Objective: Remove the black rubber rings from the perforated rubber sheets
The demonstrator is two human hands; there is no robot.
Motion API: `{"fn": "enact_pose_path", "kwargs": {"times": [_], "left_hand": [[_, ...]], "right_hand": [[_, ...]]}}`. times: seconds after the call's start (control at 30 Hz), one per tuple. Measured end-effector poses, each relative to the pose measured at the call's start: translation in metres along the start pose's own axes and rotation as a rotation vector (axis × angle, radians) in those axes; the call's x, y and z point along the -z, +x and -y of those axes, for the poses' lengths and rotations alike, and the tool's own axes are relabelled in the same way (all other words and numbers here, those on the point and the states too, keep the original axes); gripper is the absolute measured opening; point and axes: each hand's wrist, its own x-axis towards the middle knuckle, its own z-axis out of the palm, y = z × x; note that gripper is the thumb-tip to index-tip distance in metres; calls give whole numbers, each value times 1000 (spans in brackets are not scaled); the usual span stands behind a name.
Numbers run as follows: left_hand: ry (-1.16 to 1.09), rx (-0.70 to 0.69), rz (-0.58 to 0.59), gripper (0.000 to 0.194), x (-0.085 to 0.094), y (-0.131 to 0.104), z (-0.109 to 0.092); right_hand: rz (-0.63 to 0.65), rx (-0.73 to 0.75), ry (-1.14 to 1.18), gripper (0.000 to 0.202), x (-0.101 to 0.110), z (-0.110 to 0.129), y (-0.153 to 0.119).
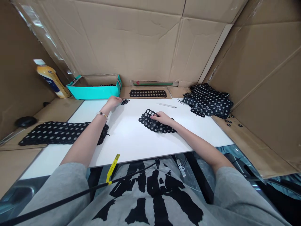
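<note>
My left hand reaches to the far side of the white board, its fingers pinched at the edge of a small cluster of black rings. A dark ring seems to be between the fingertips, though it is small. Nearer the middle, my right hand grips a black sheet full of round holes, thumb and fingers closed on its upper part. The sheet lies rumpled on the board, partly covered by that hand. More perforated black sheets lie stacked at the left, partly behind my left forearm.
A turquoise box holds black pieces at the back left, beside a yellow drink bottle. One flat perforated strip lies at the back. A pen-like tool is near a sheet pile. Cardboard walls enclose the table.
</note>
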Motion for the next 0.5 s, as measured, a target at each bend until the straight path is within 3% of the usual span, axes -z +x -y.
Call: {"fn": "enact_pose_path", "kwargs": {"times": [0.13, 0.3, 0.4, 0.5], "left_hand": [[67, 35, -110, 20, 3, -1, 4], [112, -14, -154, 26, 5, -4, -12], [119, -119, 37, 20, 3, -10, -35], [159, -269, 416, 26, -8, -28, -68]], "right_hand": [[-1, -1, 14, 50, -1, -2, 1], [-1, 2, 26, 50, -1, -2, 0], [-6, 2, 47, 50, -1, -1, 0], [-15, 32, 81, 49, -1, 0, 1]]}}
